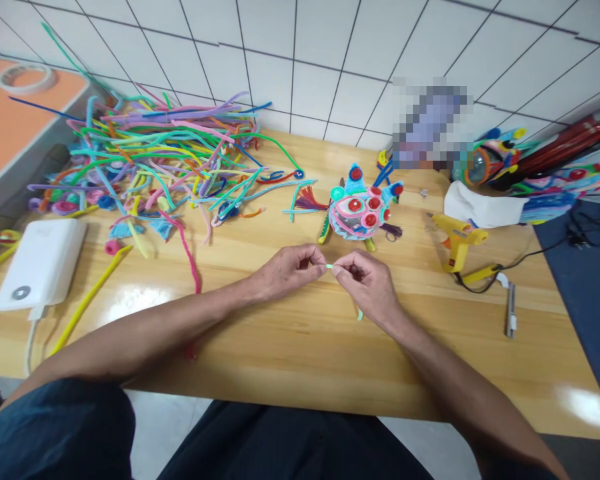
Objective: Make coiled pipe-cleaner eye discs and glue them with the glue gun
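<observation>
Between my two hands a light green pipe cleaner (329, 267) is pinched, with only a short bit showing at the fingertips. My left hand (293, 272) grips one side of it between thumb and forefinger. On the other side my right hand (367, 283) pinches it, and a green tail hangs out below that palm. Just beyond the hands stands a colourful figure made of pipe cleaners (363, 210), with red discs, blue pointed ears and tassels at its sides. The rest of the green piece is hidden by my fingers.
A heap of coloured pipe cleaners (165, 153) spreads at the back left, near a white power bank (43, 263). On the right lie a yellow glue gun (457, 240) with its cord and a utility knife (511, 310). A tiled wall (260, 60) bounds the wooden table.
</observation>
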A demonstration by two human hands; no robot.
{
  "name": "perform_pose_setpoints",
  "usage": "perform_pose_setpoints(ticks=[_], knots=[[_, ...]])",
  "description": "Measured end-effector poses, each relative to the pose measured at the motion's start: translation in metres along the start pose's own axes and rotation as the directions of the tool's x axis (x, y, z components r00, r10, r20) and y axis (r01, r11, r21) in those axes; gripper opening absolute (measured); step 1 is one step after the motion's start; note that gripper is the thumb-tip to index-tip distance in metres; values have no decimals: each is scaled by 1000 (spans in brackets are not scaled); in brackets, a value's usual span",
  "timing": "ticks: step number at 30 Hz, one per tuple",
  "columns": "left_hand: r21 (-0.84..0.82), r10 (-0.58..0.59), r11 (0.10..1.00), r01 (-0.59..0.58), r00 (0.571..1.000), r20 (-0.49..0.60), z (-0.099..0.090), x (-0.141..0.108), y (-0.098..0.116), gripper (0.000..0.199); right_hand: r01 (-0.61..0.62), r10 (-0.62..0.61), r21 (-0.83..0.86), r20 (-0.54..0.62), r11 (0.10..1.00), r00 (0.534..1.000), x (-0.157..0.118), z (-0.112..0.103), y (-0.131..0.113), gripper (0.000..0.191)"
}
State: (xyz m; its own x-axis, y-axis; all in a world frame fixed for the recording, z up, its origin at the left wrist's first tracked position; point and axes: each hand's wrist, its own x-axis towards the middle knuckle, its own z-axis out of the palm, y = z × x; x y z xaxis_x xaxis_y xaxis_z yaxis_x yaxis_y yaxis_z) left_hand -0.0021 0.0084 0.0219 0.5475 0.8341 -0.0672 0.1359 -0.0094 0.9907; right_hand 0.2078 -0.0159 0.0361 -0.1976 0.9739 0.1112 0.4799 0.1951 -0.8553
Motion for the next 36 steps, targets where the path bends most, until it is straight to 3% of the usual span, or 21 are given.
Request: perform_pose_setpoints(ticks=[5,8,16,21,23,25,29,32,36], knots=[[123,0,992,-2,1000,12,3,1,1,19,-1,1,-13,6,1000,1000,-1,0,0,13],[115,16,993,-15,1000,-10,4,1,0,18,-43,43,31,16,999,999,-2,1,1,14],[-159,41,985,-62,991,-131,7,-3,4,29,-176,170,291,45,940,984,-3,8,-5,19],[-411,-116,910,57,986,-120,14,-1,3,37,-170,169,351,33,921,985,-3,12,-9,19],[-439,-132,895,77,987,-96,12,1,1,40,-191,188,353,43,916,981,-2,11,-7,19],[-363,-82,931,42,992,-95,6,3,1,38,-219,208,337,68,916,976,-1,9,-4,19],[-3,85,996,-85,996,-38,-6,4,5,24,-248,220,248,135,936,966,0,7,1,20],[221,147,964,-149,989,23,-8,3,7,15,-216,197,144,132,966,971,-1,7,2,16],[306,175,933,-189,982,73,-7,4,7,14,-107,106,12,90,994,990,-4,7,2,12]])
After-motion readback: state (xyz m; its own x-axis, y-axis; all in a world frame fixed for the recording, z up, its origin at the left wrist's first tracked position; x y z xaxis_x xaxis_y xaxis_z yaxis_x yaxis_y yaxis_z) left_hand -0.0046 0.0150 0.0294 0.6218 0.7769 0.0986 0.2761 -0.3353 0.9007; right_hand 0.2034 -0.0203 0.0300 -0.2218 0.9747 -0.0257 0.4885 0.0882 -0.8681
